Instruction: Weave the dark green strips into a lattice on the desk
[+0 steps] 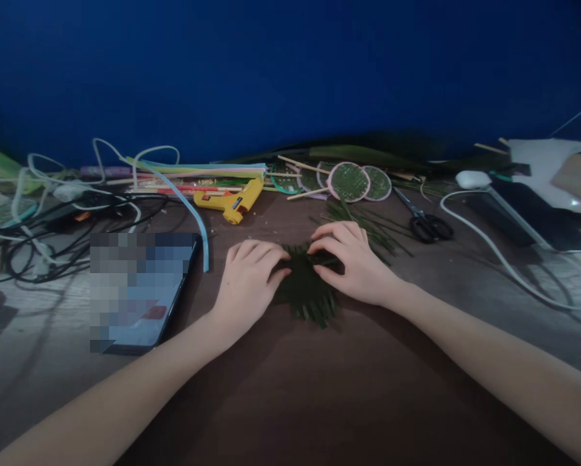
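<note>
A small mat of woven dark green leaf strips [307, 285] lies on the brown table, its loose strip ends fanning toward me. My left hand [252, 278] pinches its left edge between thumb and fingers. At the upper right edge, my right hand [351, 262] has its thumb and fingers curled round the strips, with a small gap between the fingertips. Just behind the right hand, loose cut leaf strips [385, 236] are spread on the table. Shadow hides the detail of the weave.
Behind the mat lie a yellow glue gun [235, 202], round green fans with pale rims [349, 182] and dark-handled scissors [429, 226]. A phone [149, 298] is propped at left near tangled cables [33, 239]. Another device [545, 217] and a white cable [497, 246] are at right.
</note>
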A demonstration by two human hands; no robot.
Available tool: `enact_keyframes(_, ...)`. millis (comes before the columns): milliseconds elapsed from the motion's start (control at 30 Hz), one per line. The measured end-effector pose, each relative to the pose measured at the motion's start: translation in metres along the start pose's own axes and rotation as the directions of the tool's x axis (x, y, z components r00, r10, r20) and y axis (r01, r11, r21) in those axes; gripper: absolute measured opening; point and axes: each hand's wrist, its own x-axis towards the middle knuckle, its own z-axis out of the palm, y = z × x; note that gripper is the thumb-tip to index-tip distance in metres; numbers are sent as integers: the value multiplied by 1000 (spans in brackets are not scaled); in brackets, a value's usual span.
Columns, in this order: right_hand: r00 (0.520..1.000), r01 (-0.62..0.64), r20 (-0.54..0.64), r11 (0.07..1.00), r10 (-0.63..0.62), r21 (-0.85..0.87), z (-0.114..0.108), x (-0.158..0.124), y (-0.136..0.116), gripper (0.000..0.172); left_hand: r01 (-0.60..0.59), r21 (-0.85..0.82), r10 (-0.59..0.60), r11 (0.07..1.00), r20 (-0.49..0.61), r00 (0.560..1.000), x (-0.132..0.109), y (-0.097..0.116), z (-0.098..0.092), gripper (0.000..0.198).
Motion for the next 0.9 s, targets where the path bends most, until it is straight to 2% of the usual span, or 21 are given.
enact_keyframes(233,1000,-14,13,1000,14,19,0,0,0,11,36,-15,-36,999,21,999,0,0,0,10)
enact_keyframes(900,1000,-18,20,1000,17,20,0,1,0,8,39,-52,-36,998,53,998,2,-1,1,9)
